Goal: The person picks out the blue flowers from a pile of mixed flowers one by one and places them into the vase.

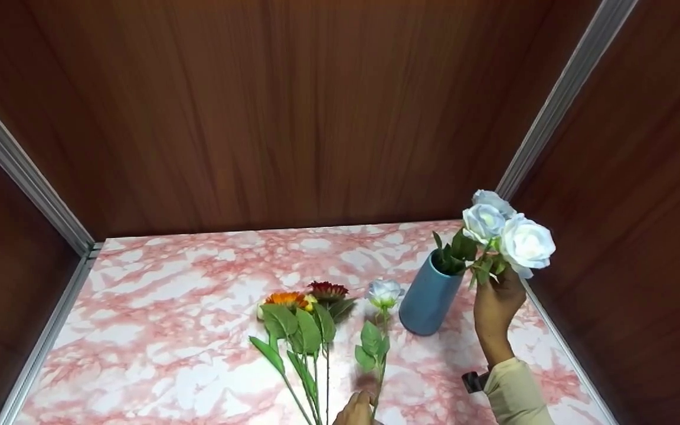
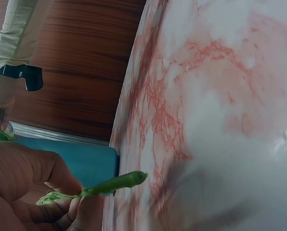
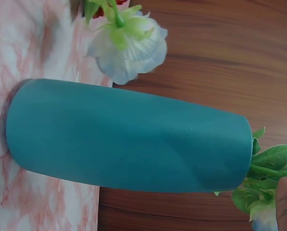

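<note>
A tall blue vase (image 1: 430, 298) stands upright on the table, with green leaves and several pale blue-white roses (image 1: 527, 243) rising from its mouth. Just beneath the blooms, my right hand (image 1: 498, 310) pinches a rose stem; in the right wrist view only its fingers (image 3: 284, 204) show beside the stem at the rim. Left of the vase, my left hand (image 1: 355, 411) holds another pale blue rose (image 1: 385, 293) low on its stem, bloom up. The cut end of that green stem (image 2: 122, 183) pokes out between thumb and fingers in the left wrist view.
Orange gerbera-like (image 1: 285, 300) and dark red (image 1: 328, 290) flowers with long leafy stems are grouped left of the held rose. The marbled pink-and-white table (image 1: 157, 330) is enclosed by brown wood-grain panels (image 1: 269, 118) with metal corner strips.
</note>
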`<state>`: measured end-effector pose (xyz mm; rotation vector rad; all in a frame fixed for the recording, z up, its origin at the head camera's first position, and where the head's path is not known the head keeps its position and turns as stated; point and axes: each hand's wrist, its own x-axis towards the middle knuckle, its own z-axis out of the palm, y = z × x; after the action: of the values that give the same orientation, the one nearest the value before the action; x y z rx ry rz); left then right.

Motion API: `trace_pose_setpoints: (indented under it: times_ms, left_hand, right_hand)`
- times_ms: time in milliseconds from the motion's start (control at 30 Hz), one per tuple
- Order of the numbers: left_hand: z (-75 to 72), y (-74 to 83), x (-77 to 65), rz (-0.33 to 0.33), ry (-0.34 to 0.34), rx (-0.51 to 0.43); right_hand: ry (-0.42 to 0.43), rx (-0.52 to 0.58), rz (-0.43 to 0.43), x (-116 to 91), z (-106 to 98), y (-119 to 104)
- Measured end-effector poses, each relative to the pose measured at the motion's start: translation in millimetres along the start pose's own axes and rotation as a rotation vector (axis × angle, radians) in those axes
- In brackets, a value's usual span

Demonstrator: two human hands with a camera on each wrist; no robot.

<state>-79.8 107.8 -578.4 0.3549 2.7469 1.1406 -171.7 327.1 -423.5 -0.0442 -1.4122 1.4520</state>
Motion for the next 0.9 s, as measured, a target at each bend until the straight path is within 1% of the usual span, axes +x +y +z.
trace_pose_setpoints:
  times_ms: [100,267,400,533,633,767,833,900]
  left_hand:
    - [-1.0,-0.2,-1.1,0.006,-0.005,-0.010]
    - [-2.8,0.2,-1.7,0.009,-0.017,-0.035]
    - [-4.4,0.4,-1.2,0.022,-0.028,-0.058]
    - [-5.3,0.0,-1.4,0.050,-0.020,-0.063]
    - [-6.2,0.9,-2.2,0.047,-0.007,-0.057]
    - [-9.0,3.0,-3.1,0.033,-0.014,-0.068]
    - [-10.2,3.7,-3.7,0.048,-0.014,-0.080]
    - [-10.5,3.8,-4.6,0.073,0.009,-0.083]
  right_hand:
    - [0.001,-0.084,0.013,-0.9,0.7,0.8]
    - [0.010,-0.163,0.030,-2.5,0.4,5.0]
    - [0.009,-0.188,0.039,-2.7,-0.3,8.9]
    - [0.009,-0.222,0.050,-3.4,-1.0,12.0]
    - [0.003,-0.242,0.041,-4.5,-2.1,13.5]
    - [-0.014,-0.246,0.031,-5.7,-2.9,14.0]
    - [-0.016,-0.241,0.034,-6.3,-3.0,14.3]
    - [-0.019,-0.230,0.042,-6.9,-2.7,15.5]
